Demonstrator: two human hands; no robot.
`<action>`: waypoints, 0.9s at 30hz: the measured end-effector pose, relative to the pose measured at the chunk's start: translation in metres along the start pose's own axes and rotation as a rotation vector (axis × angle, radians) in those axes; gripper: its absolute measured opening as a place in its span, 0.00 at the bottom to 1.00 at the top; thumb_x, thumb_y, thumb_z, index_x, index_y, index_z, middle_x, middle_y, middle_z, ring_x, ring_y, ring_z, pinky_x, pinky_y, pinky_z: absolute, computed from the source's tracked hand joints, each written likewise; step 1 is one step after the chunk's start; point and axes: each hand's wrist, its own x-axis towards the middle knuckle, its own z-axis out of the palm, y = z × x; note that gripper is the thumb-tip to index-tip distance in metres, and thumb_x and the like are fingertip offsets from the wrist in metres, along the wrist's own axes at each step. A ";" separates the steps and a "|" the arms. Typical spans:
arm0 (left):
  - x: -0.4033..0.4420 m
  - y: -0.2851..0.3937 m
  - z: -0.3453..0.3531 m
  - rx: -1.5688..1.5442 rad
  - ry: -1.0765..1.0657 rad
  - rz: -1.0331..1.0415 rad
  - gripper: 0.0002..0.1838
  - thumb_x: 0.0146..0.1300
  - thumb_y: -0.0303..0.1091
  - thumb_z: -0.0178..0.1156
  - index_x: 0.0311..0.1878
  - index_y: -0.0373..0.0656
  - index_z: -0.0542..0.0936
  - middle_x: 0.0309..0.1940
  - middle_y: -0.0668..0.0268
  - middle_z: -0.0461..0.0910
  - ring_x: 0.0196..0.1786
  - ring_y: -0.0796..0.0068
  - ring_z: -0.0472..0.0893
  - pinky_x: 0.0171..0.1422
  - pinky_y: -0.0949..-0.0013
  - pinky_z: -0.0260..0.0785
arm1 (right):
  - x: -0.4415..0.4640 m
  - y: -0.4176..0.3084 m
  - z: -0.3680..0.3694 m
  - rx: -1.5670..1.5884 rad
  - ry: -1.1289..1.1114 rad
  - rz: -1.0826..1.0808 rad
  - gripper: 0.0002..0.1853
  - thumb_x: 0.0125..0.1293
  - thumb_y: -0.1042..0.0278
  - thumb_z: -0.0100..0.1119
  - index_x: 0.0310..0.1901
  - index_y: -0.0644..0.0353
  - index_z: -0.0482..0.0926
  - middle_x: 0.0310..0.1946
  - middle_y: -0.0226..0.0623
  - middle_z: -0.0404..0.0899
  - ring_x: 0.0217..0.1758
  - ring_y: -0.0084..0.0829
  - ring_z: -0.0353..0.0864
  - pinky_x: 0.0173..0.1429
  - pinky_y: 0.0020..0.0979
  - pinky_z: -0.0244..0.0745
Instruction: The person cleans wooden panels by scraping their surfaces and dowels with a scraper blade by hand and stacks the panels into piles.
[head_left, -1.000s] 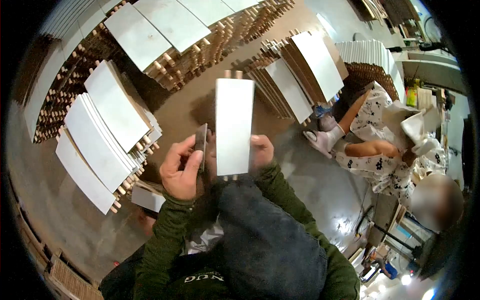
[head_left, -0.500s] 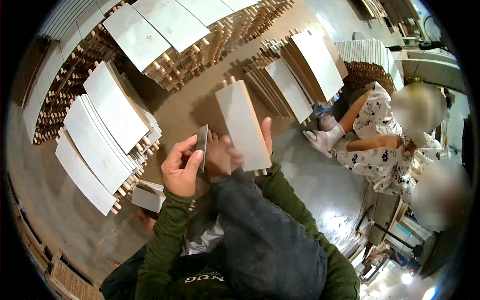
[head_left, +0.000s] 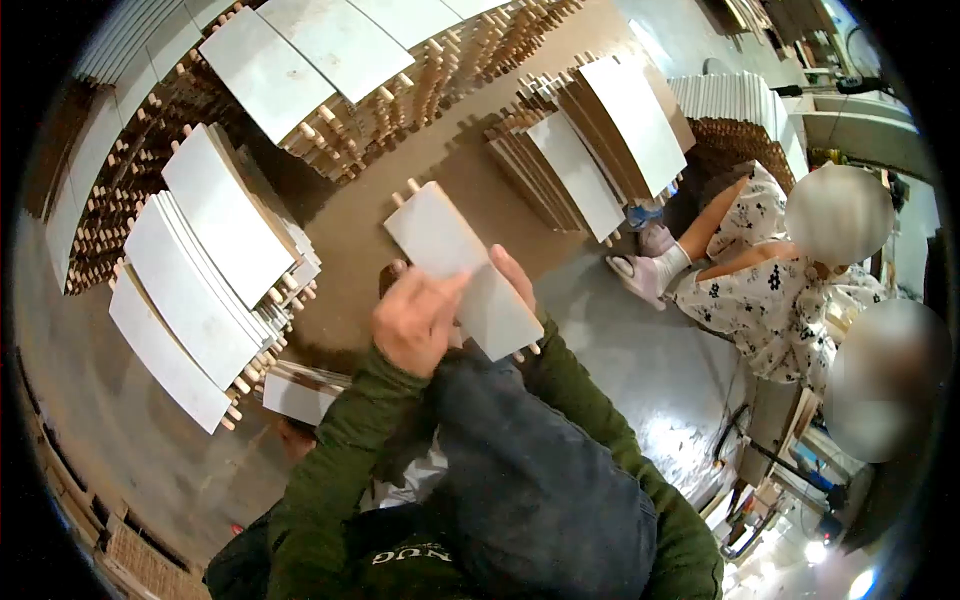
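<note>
A white-faced wooden panel [head_left: 505, 312] with pale dowel pegs at both ends is tilted above my lap. My right hand [head_left: 513, 274] grips its right long edge, the thumb showing and the other fingers hidden underneath. Over the left edge of the panel, my left hand [head_left: 415, 315] is closed, its blurred fingertips at the white face. A thin grey plate was pinched in that hand a moment earlier; the fingers now hide it.
Stacked white panels with pegs [head_left: 195, 290] stand at left, and a long row of them [head_left: 310, 60] at the back. Another stack [head_left: 575, 170] is at right on brown sheeting [head_left: 440, 140]. A seated person [head_left: 750, 270] in a patterned garment is close by on the right.
My left hand has moved right and turned over onto the panel, and the grey plate has gone out of sight. The panel's far end has swung left and down.
</note>
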 end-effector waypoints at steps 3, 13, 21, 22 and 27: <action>-0.006 -0.008 -0.003 -0.152 0.003 -0.070 0.17 0.50 0.22 0.60 0.45 0.45 0.80 0.26 0.62 0.73 0.30 0.63 0.75 0.35 0.66 0.68 | 0.021 0.033 -0.045 0.428 -0.124 0.043 0.20 0.67 0.51 0.46 0.46 0.60 0.74 0.36 0.39 0.77 0.36 0.32 0.78 0.36 0.33 0.76; -0.015 -0.016 0.002 -0.156 -0.083 -0.042 0.10 0.57 0.23 0.57 0.44 0.36 0.77 0.29 0.58 0.73 0.30 0.60 0.73 0.34 0.65 0.65 | 0.039 0.022 0.006 0.051 -0.016 -0.027 0.30 0.59 0.38 0.50 0.49 0.59 0.73 0.33 0.37 0.77 0.27 0.24 0.74 0.28 0.30 0.71; -0.007 -0.028 -0.008 -0.208 -0.020 -0.229 0.12 0.59 0.25 0.56 0.47 0.35 0.76 0.28 0.64 0.71 0.32 0.72 0.70 0.36 0.70 0.65 | 0.034 0.024 0.014 0.106 -0.213 -0.085 0.25 0.61 0.43 0.50 0.49 0.55 0.73 0.35 0.33 0.76 0.31 0.24 0.74 0.33 0.29 0.72; -0.009 -0.034 -0.007 -0.267 0.033 -0.256 0.12 0.59 0.25 0.56 0.47 0.35 0.75 0.30 0.65 0.72 0.32 0.74 0.70 0.37 0.70 0.65 | 0.030 0.020 0.022 0.043 -0.193 -0.120 0.24 0.62 0.43 0.49 0.49 0.55 0.73 0.36 0.34 0.76 0.33 0.24 0.74 0.34 0.29 0.72; -0.022 0.017 -0.002 -0.279 -0.185 0.102 0.14 0.53 0.18 0.55 0.44 0.35 0.78 0.28 0.58 0.71 0.30 0.65 0.71 0.36 0.69 0.64 | 0.060 0.032 0.002 0.163 -0.003 -0.075 0.24 0.60 0.41 0.51 0.42 0.56 0.76 0.28 0.30 0.78 0.24 0.19 0.73 0.27 0.23 0.69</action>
